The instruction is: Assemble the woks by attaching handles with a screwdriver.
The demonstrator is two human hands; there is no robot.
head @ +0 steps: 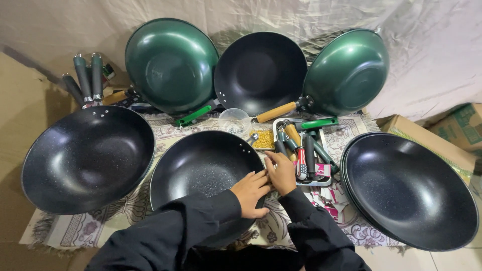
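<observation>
A patterned rug [125,211] is lying under everything, with a pale sheet [427,60] hanging behind. The black wok [201,165] is sitting mouth up at the centre, just ahead of the person. Both hands are resting on its right rim, the left hand [249,193] and right hand [281,173] touching, fingers curled on the edge; no handle is showing.

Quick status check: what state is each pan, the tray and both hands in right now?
Middle pan: flat, no handle, hands on rim.
Left pan: flat, empty.
Right pans: stacked.
Back pans: propped up.
Tray: full of handles.
Left hand: on rim.
Right hand: fingers bent.
</observation>
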